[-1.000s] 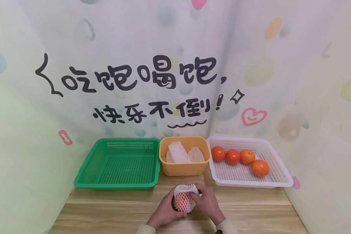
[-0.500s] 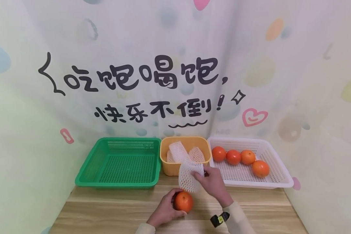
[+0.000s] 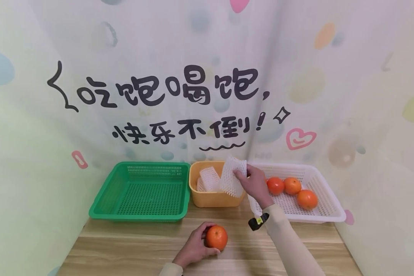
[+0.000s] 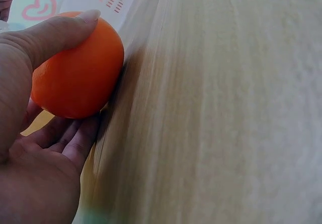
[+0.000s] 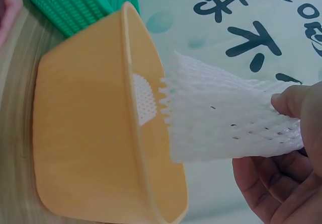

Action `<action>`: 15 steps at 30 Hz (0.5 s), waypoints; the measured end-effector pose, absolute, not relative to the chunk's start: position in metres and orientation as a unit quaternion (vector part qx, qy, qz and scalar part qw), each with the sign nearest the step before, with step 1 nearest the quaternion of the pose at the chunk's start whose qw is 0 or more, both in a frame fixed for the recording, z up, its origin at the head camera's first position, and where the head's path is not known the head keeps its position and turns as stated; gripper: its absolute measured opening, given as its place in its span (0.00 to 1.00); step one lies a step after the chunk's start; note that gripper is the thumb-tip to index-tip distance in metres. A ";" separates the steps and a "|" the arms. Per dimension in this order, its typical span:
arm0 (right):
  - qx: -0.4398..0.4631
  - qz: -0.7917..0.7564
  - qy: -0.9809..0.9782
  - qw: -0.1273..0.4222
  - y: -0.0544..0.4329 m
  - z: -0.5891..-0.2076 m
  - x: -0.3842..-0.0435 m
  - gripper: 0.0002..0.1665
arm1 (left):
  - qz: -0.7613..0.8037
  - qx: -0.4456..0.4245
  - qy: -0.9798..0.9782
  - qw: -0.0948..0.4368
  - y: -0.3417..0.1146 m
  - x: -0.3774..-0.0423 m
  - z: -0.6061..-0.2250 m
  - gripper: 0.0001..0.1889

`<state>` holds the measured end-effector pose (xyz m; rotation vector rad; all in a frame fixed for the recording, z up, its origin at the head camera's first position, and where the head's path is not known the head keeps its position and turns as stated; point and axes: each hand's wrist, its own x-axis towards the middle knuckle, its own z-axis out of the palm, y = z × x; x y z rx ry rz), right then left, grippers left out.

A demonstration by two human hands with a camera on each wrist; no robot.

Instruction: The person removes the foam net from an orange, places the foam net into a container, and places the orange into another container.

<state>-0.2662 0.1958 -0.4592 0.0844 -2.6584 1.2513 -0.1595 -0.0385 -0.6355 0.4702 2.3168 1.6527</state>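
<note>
My left hand (image 3: pixel 196 247) holds an orange-red tomato (image 3: pixel 217 237) on the table, its thumb and fingers curled round the sides. In the left wrist view the thumb lies over the tomato (image 4: pixel 83 73) and the fingers reach beneath it. A white foam net sleeve (image 3: pixel 233 177) hangs from my right hand (image 3: pixel 257 183), pinched by thumb and fingers at one end. The sleeve is at the right side of the yellow bin (image 3: pixel 217 199), above its rim. More foam net sleeves (image 3: pixel 210 179) lie inside the bin.
A green basket (image 3: pixel 100 209) stands left of the bin. To the right, a white basket (image 3: pixel 326 191) holds several tomatoes (image 3: pixel 307 199), partly covered by my right hand and forearm. A printed curtain (image 3: pixel 158 46) hangs behind them.
The foam net sleeve has come off the tomato in my left hand. My right hand has carried it up and away to the yellow bin. The left hand stays in place.
</note>
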 end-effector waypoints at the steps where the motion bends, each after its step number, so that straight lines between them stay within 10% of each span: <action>1: 0.024 0.421 -0.902 0.096 0.196 -0.458 -0.270 0.22 | 0.569 0.162 0.796 0.127 -0.038 -0.160 -0.635 0.42; 15: -0.009 0.374 -0.927 -0.003 0.194 -0.477 -0.304 0.31 | 0.570 0.158 0.797 0.122 -0.038 -0.160 -0.638 0.42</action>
